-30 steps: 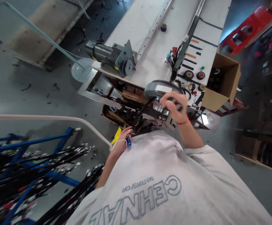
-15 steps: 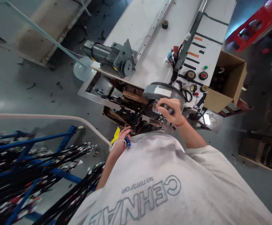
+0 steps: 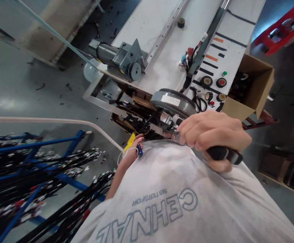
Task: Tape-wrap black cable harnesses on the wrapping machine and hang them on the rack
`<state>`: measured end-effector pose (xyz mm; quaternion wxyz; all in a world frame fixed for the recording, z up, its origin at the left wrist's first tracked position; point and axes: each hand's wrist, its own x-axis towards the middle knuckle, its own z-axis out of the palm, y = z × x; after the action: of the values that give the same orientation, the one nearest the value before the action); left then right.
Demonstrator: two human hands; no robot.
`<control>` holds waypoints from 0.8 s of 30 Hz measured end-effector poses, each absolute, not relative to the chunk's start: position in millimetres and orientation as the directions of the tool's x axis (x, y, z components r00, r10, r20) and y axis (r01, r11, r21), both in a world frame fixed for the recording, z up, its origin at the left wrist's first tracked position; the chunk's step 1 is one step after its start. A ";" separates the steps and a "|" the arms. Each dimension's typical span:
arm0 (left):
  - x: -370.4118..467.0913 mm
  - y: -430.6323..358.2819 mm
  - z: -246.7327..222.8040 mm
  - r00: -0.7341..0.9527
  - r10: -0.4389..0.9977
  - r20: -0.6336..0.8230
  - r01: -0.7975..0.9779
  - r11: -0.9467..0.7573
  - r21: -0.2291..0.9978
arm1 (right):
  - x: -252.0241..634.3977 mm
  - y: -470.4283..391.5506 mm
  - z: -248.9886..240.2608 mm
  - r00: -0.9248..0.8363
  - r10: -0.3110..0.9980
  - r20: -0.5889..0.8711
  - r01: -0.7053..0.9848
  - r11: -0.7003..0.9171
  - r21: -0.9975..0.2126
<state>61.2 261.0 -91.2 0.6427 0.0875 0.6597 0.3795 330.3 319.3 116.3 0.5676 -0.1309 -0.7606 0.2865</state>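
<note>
My right hand (image 3: 214, 136) is closed around a black handle (image 3: 216, 152), raised close to the camera over the right side of my shirt. The rest of what it grips is hidden by the fingers. My left hand (image 3: 134, 146) is low by the bench's front edge, its fingers bent at dark cables (image 3: 145, 126). A small blue piece (image 3: 140, 150) lies against its palm side, and a white cord circles the wrist; what the fingertips pinch is hidden. Between the hands stands a grey round drum (image 3: 171, 103) with a white label, above a metal fixture (image 3: 166, 118).
A motor with a pulley (image 3: 111, 57) sits on the white bench (image 3: 159, 71). To the right are tape rolls (image 3: 207, 81), push buttons and an open cardboard box (image 3: 250, 89). A blue rack (image 3: 68, 182) of wire harnesses stands at left. A pale hose (image 3: 86, 125) crosses the left.
My right hand has moved right and up toward the camera, from in front of the drum, still gripping the black handle. The left hand stays nearly in place; the view has shifted slightly.
</note>
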 end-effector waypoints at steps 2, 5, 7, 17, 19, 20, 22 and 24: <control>63.6 261.0 -91.9 -0.159 0.618 -0.770 -0.347 0.695 0.630 | 327.6 320.8 102.4 -0.321 0.524 0.789 -0.121 0.804 -0.583; 65.1 260.2 -93.3 -0.154 0.635 -0.757 -0.345 0.683 0.643 | 316.0 329.2 57.4 -0.313 0.628 0.712 0.016 0.753 -0.657; 64.8 260.0 -94.5 -0.146 0.632 -0.761 -0.353 0.685 0.637 | 309.4 336.2 29.0 -0.319 0.705 0.634 0.119 0.693 -0.711; 54.7 268.3 -100.0 -0.148 0.665 -0.732 -0.320 0.668 0.671 | 322.8 315.4 93.6 -0.120 0.585 0.802 0.006 0.808 -0.589; 48.2 270.5 -100.2 -0.135 0.672 -0.728 -0.313 0.668 0.675 | 313.5 321.5 73.5 -0.103 0.625 0.774 0.036 0.780 -0.625; 44.3 271.5 -100.1 -0.136 0.670 -0.729 -0.313 0.669 0.674 | 307.6 326.8 58.4 -0.097 0.680 0.726 0.070 0.733 -0.677; 36.0 272.9 -98.9 -0.146 0.665 -0.732 -0.320 0.669 0.671 | 296.9 337.0 29.9 -0.118 0.776 0.620 0.143 0.631 -0.763; 28.7 273.1 -97.0 -0.157 0.662 -0.733 -0.334 0.663 0.670 | 291.6 341.2 16.2 -0.134 0.799 0.586 0.175 0.601 -0.780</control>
<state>28.7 273.1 -97.0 0.6369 0.1254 0.6526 0.3908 291.6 341.2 16.2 0.5583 -0.3486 -0.6991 0.2793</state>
